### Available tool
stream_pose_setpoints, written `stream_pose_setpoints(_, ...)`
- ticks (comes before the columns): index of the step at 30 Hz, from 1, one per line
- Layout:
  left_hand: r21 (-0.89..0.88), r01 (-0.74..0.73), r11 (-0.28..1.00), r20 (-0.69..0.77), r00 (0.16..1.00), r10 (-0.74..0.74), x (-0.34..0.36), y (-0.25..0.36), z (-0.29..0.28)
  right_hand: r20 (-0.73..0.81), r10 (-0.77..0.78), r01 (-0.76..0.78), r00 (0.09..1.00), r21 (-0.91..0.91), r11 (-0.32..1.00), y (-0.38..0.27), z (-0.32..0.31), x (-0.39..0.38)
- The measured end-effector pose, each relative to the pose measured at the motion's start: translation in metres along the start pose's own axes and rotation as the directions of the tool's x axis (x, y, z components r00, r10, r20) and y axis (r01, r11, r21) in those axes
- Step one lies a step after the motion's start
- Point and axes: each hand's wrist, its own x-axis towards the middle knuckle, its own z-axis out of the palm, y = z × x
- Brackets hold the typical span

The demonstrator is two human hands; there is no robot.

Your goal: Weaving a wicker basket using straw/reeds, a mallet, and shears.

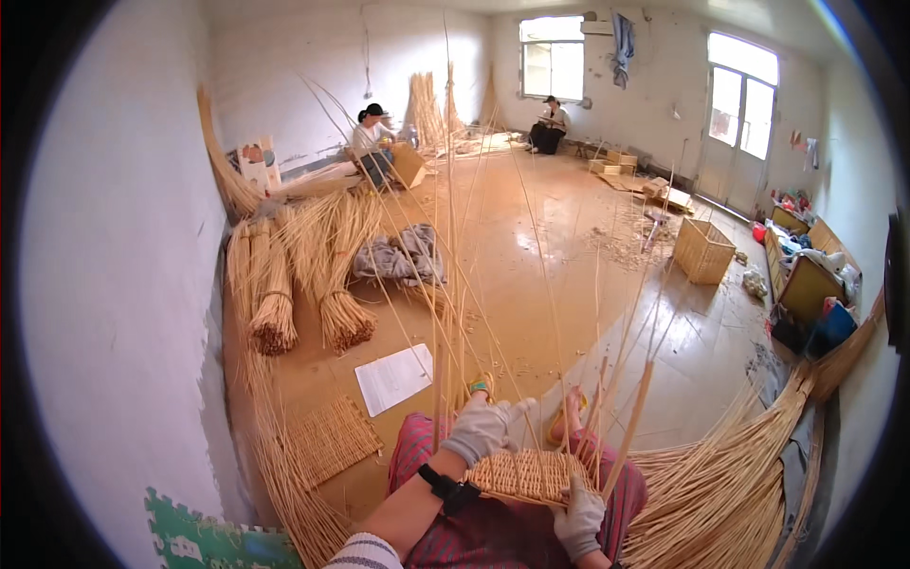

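Note:
A small woven cane piece [526, 474] rests over my lap, with long upright stakes rising from it. My left hand [479, 431], in a pale glove, is just above its upper left side among the stakes, fingers partly bent; what they hold is too small to make out. My gloved right hand [578, 522] grips the piece's lower right edge, thumb uppermost. Loose cane strands [711, 484] fan out beside my right leg.
Cane bundles [336, 313], a grey cloth [398, 256], a paper sheet [393, 377] and a woven mat [332, 436] lie left. A woven box [703, 251] and a cluttered bench [810, 284] are right. Two seated co-workers [370, 142] [548, 128] are at the back.

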Motion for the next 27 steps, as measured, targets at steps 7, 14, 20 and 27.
stream_pose_setpoints(7, 0.064, -0.143, 0.988, -0.135, 0.979, 0.150, -0.007, 0.027, -0.025, -0.192, -0.159, 0.138, 0.968, -0.122, 0.983, -0.009, -0.015, 0.006)
stream_pose_setpoints(14, -0.860, 0.055, 0.508, 0.231, 0.929, 0.290, -0.107, 0.071, -0.035, -0.065, -0.069, 0.065, 0.995, -0.060, 0.996, -0.018, -0.034, 0.011)
stream_pose_setpoints(20, -0.777, 0.588, 0.224, 0.629, 0.724, 0.282, -0.264, 0.039, -0.038, 0.665, -0.247, 0.051, 0.705, 0.299, 0.953, -0.019, -0.101, -0.027)
stream_pose_setpoints(27, -0.775, 0.632, 0.014, 0.632, 0.775, -0.026, -0.311, 0.048, -0.030, 0.841, -0.262, -0.307, 0.473, 0.436, 0.846, 0.015, -0.100, -0.090)
